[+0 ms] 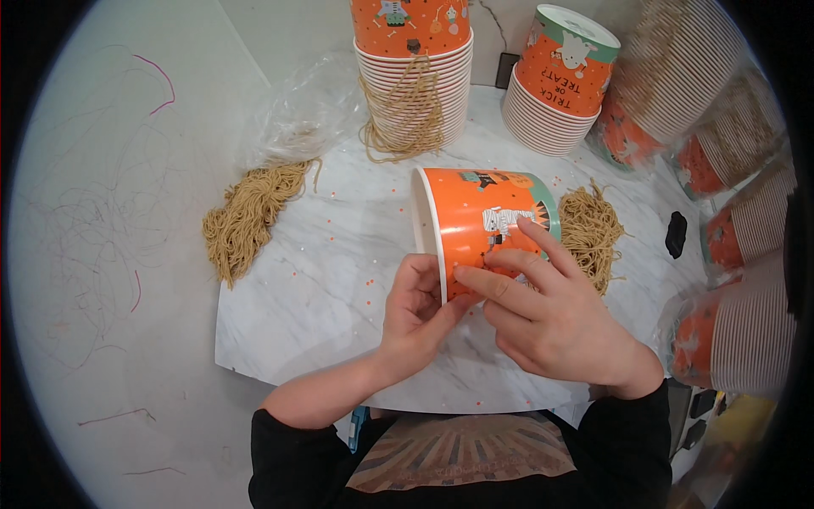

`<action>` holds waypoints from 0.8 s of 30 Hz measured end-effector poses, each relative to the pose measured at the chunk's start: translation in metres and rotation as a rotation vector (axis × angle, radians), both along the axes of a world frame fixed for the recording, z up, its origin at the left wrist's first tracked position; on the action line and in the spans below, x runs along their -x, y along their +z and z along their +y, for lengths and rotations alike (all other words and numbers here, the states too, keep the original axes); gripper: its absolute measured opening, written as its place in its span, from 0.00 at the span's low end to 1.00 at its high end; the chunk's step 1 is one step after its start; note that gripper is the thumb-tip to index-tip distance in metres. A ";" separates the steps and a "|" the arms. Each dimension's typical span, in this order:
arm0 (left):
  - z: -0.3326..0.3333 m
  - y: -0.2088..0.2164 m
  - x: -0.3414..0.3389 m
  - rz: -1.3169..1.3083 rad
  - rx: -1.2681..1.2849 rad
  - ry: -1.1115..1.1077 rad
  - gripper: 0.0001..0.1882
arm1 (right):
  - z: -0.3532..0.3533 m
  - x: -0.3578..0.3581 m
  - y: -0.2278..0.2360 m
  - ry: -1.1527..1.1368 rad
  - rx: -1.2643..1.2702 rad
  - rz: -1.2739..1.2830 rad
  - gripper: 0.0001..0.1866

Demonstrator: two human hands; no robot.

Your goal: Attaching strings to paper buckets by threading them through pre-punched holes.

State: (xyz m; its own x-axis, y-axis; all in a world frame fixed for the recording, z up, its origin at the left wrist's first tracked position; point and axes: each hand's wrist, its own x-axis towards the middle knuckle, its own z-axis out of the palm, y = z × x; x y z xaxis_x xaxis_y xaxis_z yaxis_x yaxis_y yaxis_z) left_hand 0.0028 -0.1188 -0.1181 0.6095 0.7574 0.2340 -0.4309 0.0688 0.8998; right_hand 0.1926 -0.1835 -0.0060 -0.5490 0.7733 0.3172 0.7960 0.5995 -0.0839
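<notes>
An orange paper bucket [462,212] with a white rim, a green band and cartoon figures lies tipped sideways above the table, its mouth facing left. My left hand [415,314] grips it by the lower rim, fingers inside the mouth and thumb outside. My right hand [555,318] is laid against the bucket's near side with its fingers stretched out and apart, the fingertips touching the printed wall. Behind the bucket's base sits a bundle of tan cord [589,233]. The inside of the bucket is mostly hidden.
A marbled white table [314,331] carries a tan cord bundle [250,212] beside a clear plastic bag [297,114]. Cords drape over a tall bucket stack [381,106]; a shorter stack [551,123] stands right of it. Bagged stacks [750,331] line the right side. A black object [676,235] lies nearby.
</notes>
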 end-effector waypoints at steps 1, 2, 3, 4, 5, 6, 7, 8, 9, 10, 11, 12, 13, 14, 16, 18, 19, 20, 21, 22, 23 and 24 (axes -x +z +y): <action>-0.001 0.000 0.000 0.002 -0.001 0.005 0.24 | 0.001 0.000 -0.001 0.005 -0.001 0.002 0.11; -0.002 0.000 -0.002 -0.041 0.028 0.025 0.22 | 0.000 0.000 0.000 -0.004 0.000 -0.008 0.11; -0.003 0.001 -0.004 -0.084 0.056 0.045 0.21 | -0.001 0.000 0.001 -0.012 0.000 -0.018 0.11; -0.003 0.001 -0.004 -0.086 0.056 0.041 0.21 | -0.001 -0.001 0.002 -0.016 0.000 -0.020 0.11; -0.003 0.000 -0.004 -0.106 0.055 0.037 0.21 | -0.001 -0.002 0.003 -0.010 0.011 -0.008 0.11; -0.003 0.000 -0.003 -0.127 0.055 0.033 0.22 | -0.001 -0.002 0.003 -0.005 0.023 0.004 0.11; -0.003 0.000 -0.003 -0.127 0.054 0.035 0.22 | -0.002 -0.003 0.003 -0.003 0.023 0.003 0.11; -0.004 0.001 -0.002 -0.075 0.045 0.040 0.23 | -0.003 -0.003 0.002 -0.020 0.032 0.033 0.09; -0.004 0.002 -0.001 -0.022 0.036 0.044 0.23 | -0.003 -0.004 0.001 -0.037 0.041 0.062 0.08; -0.004 0.002 -0.001 -0.023 0.036 0.047 0.23 | -0.002 -0.004 0.000 -0.035 0.041 0.062 0.08; -0.004 0.002 -0.001 -0.024 0.041 0.050 0.23 | -0.002 -0.004 0.000 -0.036 0.036 0.057 0.07; -0.004 0.002 -0.001 -0.026 0.046 0.053 0.24 | -0.001 -0.003 0.000 -0.036 0.031 0.052 0.07; -0.004 0.002 -0.001 -0.025 0.046 0.055 0.24 | -0.001 -0.003 -0.001 -0.035 0.032 0.052 0.07; -0.004 0.002 0.000 -0.030 0.048 0.048 0.23 | -0.001 -0.002 -0.002 -0.039 0.016 0.038 0.07; -0.004 0.003 -0.001 -0.035 0.052 0.042 0.22 | -0.001 -0.001 -0.002 -0.043 0.002 0.024 0.07; -0.006 0.006 -0.001 -0.020 0.051 0.069 0.21 | -0.002 0.000 -0.002 -0.046 -0.012 0.026 0.07; -0.007 0.006 -0.001 -0.021 0.050 0.068 0.21 | -0.003 0.001 -0.002 -0.046 -0.013 0.025 0.07; -0.008 0.005 -0.002 -0.021 0.053 0.064 0.20 | -0.003 0.001 -0.003 -0.049 -0.020 0.018 0.07; -0.008 0.005 -0.002 -0.022 0.056 0.059 0.19 | -0.003 0.001 -0.003 -0.053 -0.028 0.011 0.07; -0.006 0.004 -0.002 -0.023 0.056 0.056 0.19 | -0.003 0.000 -0.003 -0.055 -0.028 0.010 0.07; -0.005 0.002 0.000 -0.008 0.039 0.043 0.18 | -0.003 0.000 -0.003 -0.048 -0.027 0.010 0.07; -0.004 0.000 0.001 0.006 0.021 0.028 0.16 | -0.003 -0.001 -0.003 -0.042 -0.026 0.010 0.07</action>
